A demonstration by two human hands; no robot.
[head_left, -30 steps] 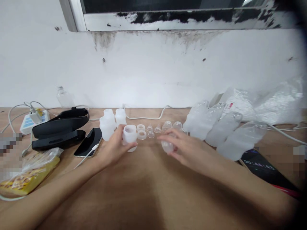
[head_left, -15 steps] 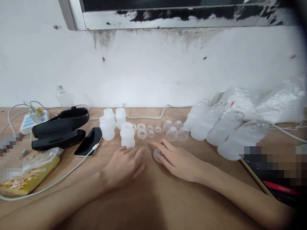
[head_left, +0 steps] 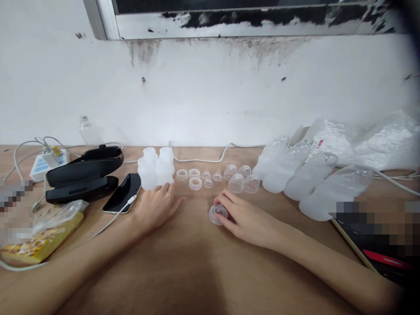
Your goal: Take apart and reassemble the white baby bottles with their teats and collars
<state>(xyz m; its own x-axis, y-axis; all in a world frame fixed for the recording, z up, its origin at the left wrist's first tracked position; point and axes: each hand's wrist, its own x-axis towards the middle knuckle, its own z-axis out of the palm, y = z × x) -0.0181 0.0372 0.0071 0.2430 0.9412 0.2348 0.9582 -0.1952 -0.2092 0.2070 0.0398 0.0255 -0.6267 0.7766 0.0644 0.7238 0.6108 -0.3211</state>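
Observation:
My left hand rests against the front of the translucent white baby bottle bodies, fingertips touching the front right bottle body. Its thumb points out to the right, away from the fingers. In my right hand, thumb and fingers pinch a clear bottle nipple set in a screw ring, low at the table surface. Behind the hands lie several loose screw rings, a few clear nipples and several clear dome caps, arranged in small groups.
Capped bottles lean in a row at the right, beside plastic bags. At the left are a phone with a white cable, a black headset-like device, a snack bag and a power strip.
My left hand has moved left, and the nearer bottle body now stands beside the others. My right fingers have closed around the ring with the nipple.

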